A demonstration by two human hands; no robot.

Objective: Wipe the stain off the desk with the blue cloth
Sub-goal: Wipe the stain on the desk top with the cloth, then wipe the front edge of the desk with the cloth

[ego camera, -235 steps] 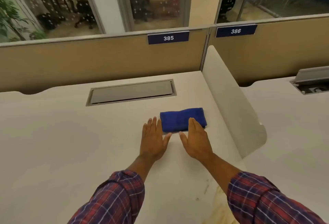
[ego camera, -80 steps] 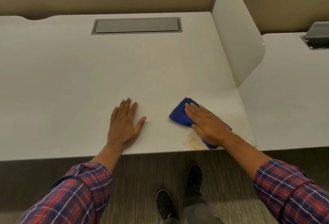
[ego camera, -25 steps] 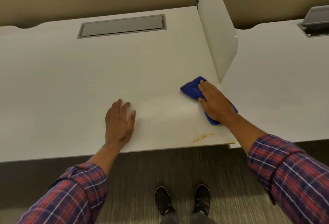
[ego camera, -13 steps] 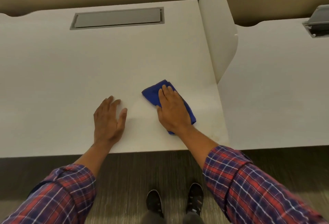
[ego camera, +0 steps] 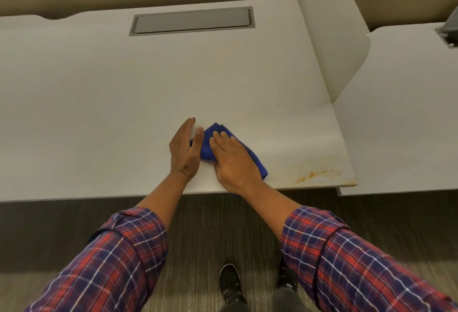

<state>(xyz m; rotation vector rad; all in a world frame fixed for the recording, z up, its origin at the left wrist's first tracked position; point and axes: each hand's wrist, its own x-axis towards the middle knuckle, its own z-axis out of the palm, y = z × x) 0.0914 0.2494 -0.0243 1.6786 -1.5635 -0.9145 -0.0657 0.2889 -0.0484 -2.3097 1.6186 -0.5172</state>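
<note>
Your crumpled blue cloth [ego camera: 210, 145] has swept left, well clear of the orange-brown stain [ego camera: 318, 175] that remains at the white desk's [ego camera: 99, 101] front right corner, so that smear still needs passes. Your right hand [ego camera: 233, 160] presses flat and open on the cloth; your left hand [ego camera: 184, 150], fingers extended, touches its left edge.

Cloth [ego camera: 257, 163] left of stain [ego camera: 318, 175]

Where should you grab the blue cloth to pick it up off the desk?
Probably by the pointed corner of the blue cloth that sticks out past the fingertips of the right hand, coming from above. That corner is bare; the rest lies flat on the desk under the palm, with the left hand beside it.
</note>
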